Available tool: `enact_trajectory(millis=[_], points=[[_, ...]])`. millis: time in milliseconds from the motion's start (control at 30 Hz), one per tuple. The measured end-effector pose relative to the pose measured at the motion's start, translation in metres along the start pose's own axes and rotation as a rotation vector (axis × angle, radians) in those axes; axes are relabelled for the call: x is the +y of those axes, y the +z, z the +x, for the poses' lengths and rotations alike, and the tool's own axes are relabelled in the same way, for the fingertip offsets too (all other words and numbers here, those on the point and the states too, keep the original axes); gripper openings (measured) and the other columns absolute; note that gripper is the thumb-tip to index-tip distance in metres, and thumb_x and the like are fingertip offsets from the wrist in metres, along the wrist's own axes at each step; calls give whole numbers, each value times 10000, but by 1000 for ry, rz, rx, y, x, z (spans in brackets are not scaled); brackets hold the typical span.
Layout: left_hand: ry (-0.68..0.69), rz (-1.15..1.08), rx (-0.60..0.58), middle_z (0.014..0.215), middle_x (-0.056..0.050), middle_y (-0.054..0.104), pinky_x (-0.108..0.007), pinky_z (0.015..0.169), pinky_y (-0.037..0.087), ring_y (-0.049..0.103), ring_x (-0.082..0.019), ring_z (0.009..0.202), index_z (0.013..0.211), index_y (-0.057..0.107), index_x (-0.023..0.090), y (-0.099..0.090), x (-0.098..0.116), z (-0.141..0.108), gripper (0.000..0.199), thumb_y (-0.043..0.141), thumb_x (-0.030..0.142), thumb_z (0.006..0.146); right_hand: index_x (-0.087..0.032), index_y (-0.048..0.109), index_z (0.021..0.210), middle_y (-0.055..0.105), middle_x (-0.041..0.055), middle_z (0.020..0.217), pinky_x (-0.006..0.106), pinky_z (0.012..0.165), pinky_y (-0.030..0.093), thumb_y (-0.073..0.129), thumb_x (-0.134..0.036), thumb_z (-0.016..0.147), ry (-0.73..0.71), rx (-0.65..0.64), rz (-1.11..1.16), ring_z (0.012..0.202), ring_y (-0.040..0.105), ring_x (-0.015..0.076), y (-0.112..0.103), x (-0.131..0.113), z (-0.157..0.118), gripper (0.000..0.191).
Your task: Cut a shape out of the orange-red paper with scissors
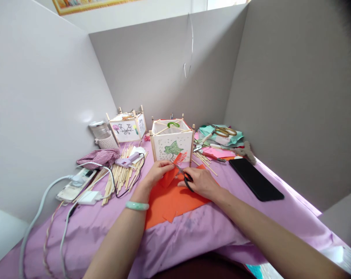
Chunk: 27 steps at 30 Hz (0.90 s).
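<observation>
Between finger and thumb of my left hand (159, 171) is a folded strip of orange paper (168, 177), its upper end cut into a fine fringe. My right hand (201, 181) grips black-handled scissors (188, 180), their blades pointing up and left at the strip by my left fingertips. Whether the blades are closed on it is too small to tell. Beneath both hands lies a larger orange sheet (175, 205), with a small cut piece on its near part. Right behind the hands stands a white-panelled stick lantern (172, 145) with a green leaf drawing.
A second lantern (128, 130) and a glass jar (100, 131) stand back left. Wooden sticks (123, 174), a glue gun (129, 159) and a power strip (76, 186) with cables lie left. Pliers (211, 154), gold-handled scissors (224, 131) and a black phone (255, 180) are right. Grey partitions surround the table.
</observation>
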<state>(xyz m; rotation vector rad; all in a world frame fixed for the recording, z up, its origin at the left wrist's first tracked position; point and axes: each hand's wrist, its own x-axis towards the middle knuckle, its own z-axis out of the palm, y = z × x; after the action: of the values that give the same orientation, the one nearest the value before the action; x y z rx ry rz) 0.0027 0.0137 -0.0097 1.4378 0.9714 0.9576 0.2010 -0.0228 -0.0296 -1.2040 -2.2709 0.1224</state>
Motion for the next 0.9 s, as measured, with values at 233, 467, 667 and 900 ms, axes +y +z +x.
enact_trajectory(millis=[233, 467, 667, 900], points=[[-7, 20, -11, 562, 7, 575, -206, 459, 278, 448, -83, 469, 684, 644, 127, -2, -2, 1, 208, 664, 333, 667, -202, 593, 972, 662, 30, 838, 237, 632, 383, 597, -514, 774, -1, -7, 10, 743, 614, 161, 1, 0, 0, 370], [-10, -5, -30, 581, -3, 604, -204, 473, 307, 478, -90, 485, 687, 646, 121, -2, -1, 0, 195, 667, 313, 663, -210, 599, 965, 672, 21, 833, 243, 624, 382, 599, -536, 760, -15, 10, -9, 756, 625, 169, 3, 5, 1, 385], [-27, -25, -47, 617, -23, 629, -213, 482, 334, 526, -114, 513, 704, 644, 126, -3, -2, 0, 226, 667, 347, 665, -211, 598, 995, 679, 30, 864, 246, 643, 393, 605, -536, 756, -16, 11, 1, 794, 633, 181, 4, 6, 1, 403], [-18, -12, -38, 606, -16, 613, -207, 479, 344, 516, -103, 501, 708, 639, 120, -3, -3, 0, 237, 673, 350, 665, -206, 594, 965, 671, 22, 830, 234, 617, 372, 610, -512, 765, -11, 0, 16, 759, 625, 169, 1, 4, 1, 366]])
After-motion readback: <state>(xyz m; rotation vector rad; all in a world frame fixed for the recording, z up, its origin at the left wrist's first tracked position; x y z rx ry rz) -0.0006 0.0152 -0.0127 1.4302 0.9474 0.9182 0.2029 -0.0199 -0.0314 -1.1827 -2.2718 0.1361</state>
